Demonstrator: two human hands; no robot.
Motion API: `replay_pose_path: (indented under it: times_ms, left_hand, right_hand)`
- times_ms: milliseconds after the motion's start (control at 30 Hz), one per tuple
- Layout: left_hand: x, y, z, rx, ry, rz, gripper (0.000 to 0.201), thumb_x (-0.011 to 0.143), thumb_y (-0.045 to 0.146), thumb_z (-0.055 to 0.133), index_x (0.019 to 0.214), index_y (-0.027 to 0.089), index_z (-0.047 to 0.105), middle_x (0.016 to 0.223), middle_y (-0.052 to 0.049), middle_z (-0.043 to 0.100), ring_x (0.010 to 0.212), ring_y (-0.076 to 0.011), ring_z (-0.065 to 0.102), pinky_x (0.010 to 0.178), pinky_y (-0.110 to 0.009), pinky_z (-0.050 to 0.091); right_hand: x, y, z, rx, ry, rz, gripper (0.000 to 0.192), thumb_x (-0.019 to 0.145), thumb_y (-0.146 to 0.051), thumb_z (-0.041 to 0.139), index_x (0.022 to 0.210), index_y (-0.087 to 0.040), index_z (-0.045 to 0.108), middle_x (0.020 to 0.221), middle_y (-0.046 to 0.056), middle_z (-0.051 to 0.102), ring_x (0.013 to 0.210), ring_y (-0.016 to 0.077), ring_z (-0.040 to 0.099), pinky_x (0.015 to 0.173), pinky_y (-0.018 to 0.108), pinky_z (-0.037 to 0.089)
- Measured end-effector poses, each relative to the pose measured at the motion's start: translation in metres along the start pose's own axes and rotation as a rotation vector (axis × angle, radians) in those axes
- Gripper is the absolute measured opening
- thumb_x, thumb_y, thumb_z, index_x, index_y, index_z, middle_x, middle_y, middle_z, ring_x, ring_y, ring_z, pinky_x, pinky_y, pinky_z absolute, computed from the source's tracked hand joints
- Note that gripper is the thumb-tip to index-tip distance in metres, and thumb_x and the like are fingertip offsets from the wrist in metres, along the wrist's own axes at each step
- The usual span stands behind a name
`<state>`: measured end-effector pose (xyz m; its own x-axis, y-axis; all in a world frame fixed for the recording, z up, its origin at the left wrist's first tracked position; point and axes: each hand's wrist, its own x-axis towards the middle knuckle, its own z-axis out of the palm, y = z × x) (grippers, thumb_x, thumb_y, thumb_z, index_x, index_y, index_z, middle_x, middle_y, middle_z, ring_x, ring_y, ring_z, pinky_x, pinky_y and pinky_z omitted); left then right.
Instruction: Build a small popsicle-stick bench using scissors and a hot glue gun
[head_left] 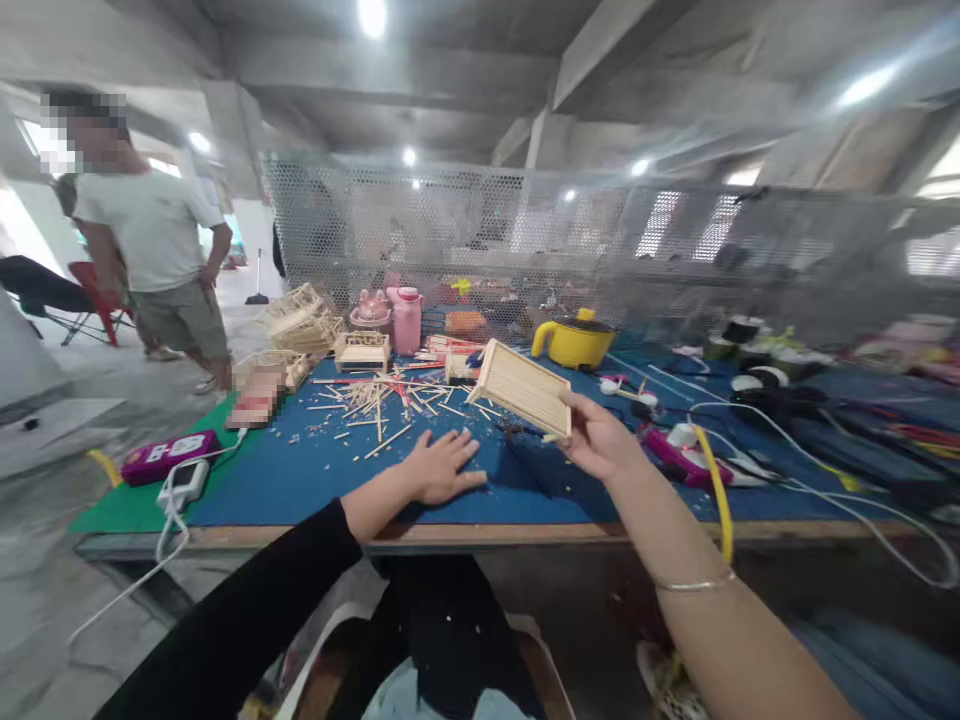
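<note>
Fingers of right hand (pixel 596 440) pinch wooden stick panel (pixel 523 388); left hand (pixel 442 468) lies flat, spread.

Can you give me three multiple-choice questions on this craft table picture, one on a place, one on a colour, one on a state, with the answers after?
1. Where does the left hand lie?
A. flat on the blue mat
B. on the yellow pot
C. in the person's lap

2. What colour is the pot at the back of the table?
A. red
B. yellow
C. white

3. How is the stick panel kept?
A. lying flat on the mat
B. held up off the table in the right hand
C. leaning against the pink container

Answers:
1. A, the palm is down with fingers spread on the mat, near the loose sticks.
2. B, its body and handle are yellow.
3. B, the right hand's fingers pinch its near corner and it hangs tilted above the mat.
</note>
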<state>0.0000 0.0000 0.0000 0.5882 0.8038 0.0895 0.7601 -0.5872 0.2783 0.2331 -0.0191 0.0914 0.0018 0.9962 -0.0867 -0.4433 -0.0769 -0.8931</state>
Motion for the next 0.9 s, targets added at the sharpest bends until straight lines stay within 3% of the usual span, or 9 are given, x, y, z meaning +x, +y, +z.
replay_pose_path:
  times_ms: [67, 167, 267, 333, 467, 567, 767, 900]
  left_hand:
    - [-0.001, -0.017, -0.011, 0.015, 0.060, -0.109, 0.068, 0.086, 0.065, 0.028, 0.141, 0.025, 0.035, 0.152, -0.010, 0.027, 0.140, -0.0311, 0.021, 0.109, -0.061, 0.010]
    - [-0.004, -0.025, -0.022, 0.003, 0.181, -0.189, 0.063, 0.090, 0.055, 0.031, 0.140, 0.017, 0.036, 0.151, -0.016, 0.026, 0.140, -0.0346, 0.017, 0.108, -0.063, 0.008]
    - [-0.015, -0.015, -0.025, -0.057, 0.302, -0.150, 0.057, 0.086, 0.049, 0.046, 0.136, 0.022, 0.042, 0.150, -0.007, 0.032, 0.141, -0.0276, 0.018, 0.113, -0.050, 0.009]
    - [-0.029, -0.010, -0.025, -0.124, 0.381, -0.157, 0.053, 0.083, 0.045, 0.051, 0.131, 0.023, 0.047, 0.145, -0.006, 0.042, 0.137, -0.0247, 0.030, 0.113, -0.042, 0.019]
    - [-0.063, -0.024, -0.028, -0.300, 0.631, -0.396, 0.045, 0.093, 0.032, 0.028, 0.127, 0.010, 0.047, 0.123, -0.018, 0.060, 0.113, -0.0257, 0.057, 0.097, -0.042, 0.042]
    - [-0.079, -0.040, -0.027, -0.418, 0.768, -0.473, 0.041, 0.093, 0.031, 0.027, 0.123, 0.013, 0.049, 0.115, -0.014, 0.065, 0.108, -0.0225, 0.060, 0.094, -0.038, 0.045]
    - [-0.084, -0.037, -0.013, -0.581, 0.767, -0.393, 0.035, 0.088, 0.033, 0.042, 0.116, 0.016, 0.054, 0.107, -0.010, 0.068, 0.100, -0.0195, 0.063, 0.089, -0.033, 0.048]
    - [-0.091, -0.024, -0.011, -0.524, 0.670, -0.296, 0.052, 0.083, 0.037, 0.053, 0.130, 0.018, 0.045, 0.120, -0.012, 0.061, 0.110, -0.0220, 0.058, 0.093, -0.035, 0.045]
  right_hand:
    - [-0.002, 0.005, 0.003, 0.007, -0.025, 0.030, 0.017, 0.086, -0.018, 0.047, 0.095, -0.014, 0.061, 0.056, -0.001, 0.066, 0.038, 0.0086, 0.053, 0.025, 0.015, 0.032]
    - [-0.003, 0.013, 0.010, 0.011, -0.052, 0.070, 0.017, 0.086, -0.019, 0.047, 0.094, -0.014, 0.062, 0.058, 0.000, 0.066, 0.039, 0.0089, 0.054, 0.026, 0.015, 0.033]
    - [-0.001, 0.019, 0.018, -0.009, -0.080, 0.107, 0.020, 0.089, -0.020, 0.043, 0.091, -0.015, 0.062, 0.056, -0.001, 0.065, 0.038, 0.0078, 0.053, 0.027, 0.014, 0.034]
    - [0.001, 0.025, 0.022, -0.040, -0.107, 0.136, 0.021, 0.090, -0.021, 0.041, 0.091, -0.016, 0.061, 0.055, -0.001, 0.065, 0.037, 0.0072, 0.052, 0.027, 0.013, 0.034]
    - [0.010, 0.044, 0.028, -0.134, -0.130, 0.201, 0.021, 0.088, -0.018, 0.042, 0.095, -0.013, 0.061, 0.057, 0.002, 0.066, 0.040, 0.0096, 0.055, 0.032, 0.016, 0.042]
    - [0.022, 0.062, 0.033, -0.245, -0.117, 0.239, 0.018, 0.086, -0.017, 0.045, 0.093, -0.011, 0.061, 0.054, 0.003, 0.065, 0.037, 0.0093, 0.052, 0.032, 0.017, 0.042]
    - [0.036, 0.079, 0.039, -0.544, -0.052, 0.187, 0.023, 0.084, -0.032, 0.056, 0.073, -0.012, 0.061, 0.049, 0.001, 0.058, 0.035, 0.0065, 0.045, 0.030, 0.015, 0.034]
    - [0.018, 0.076, 0.030, -0.810, 0.058, 0.032, 0.039, 0.082, -0.050, 0.053, 0.068, -0.015, 0.060, 0.050, 0.002, 0.058, 0.038, 0.0093, 0.049, 0.037, 0.020, 0.040]
